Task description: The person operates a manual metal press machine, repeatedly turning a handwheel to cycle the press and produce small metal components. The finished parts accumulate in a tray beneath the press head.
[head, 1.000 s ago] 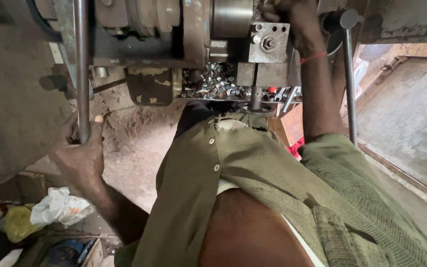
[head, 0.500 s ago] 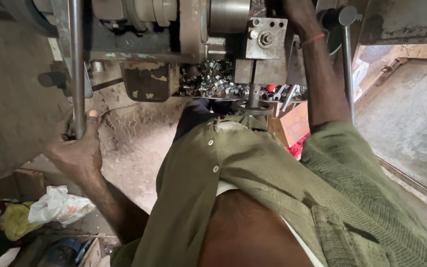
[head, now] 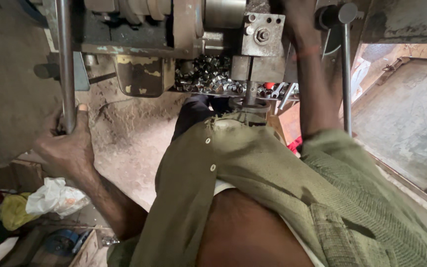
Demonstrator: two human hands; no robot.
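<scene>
Head view, looking down the person's own front: the left hand (head: 67, 148) is wrapped around the lower part of a long steel lever (head: 65, 64), fingers shut round it and the thumb lying up along the bar, which rises straight from the fist toward the top edge. Below that hand, on the floor, lie a crumpled white plastic bag (head: 55, 197) and a yellow rag (head: 13, 210), with a blue object (head: 60, 242) nearer the bottom edge. To the right of the left hand stands the grey machine body (head: 174, 29), with a worn yellow-painted plate (head: 139, 74) hanging under it. Further right, between the two hands, a heap of small shiny metal parts (head: 208, 74) lies in the machine's tray, just beside a square steel block (head: 263, 34) with a bolt in its face. The olive-green shirt (head: 273, 183) fills the lower middle. The right hand (head: 297, 12) reaches up to the machine just right of that block; it is cut by the top edge, so its grip cannot be told. A red thread (head: 306, 51) circles its wrist. Right of it stands a second thin lever (head: 346, 74) with a dark knob on top, apart from that hand.
</scene>
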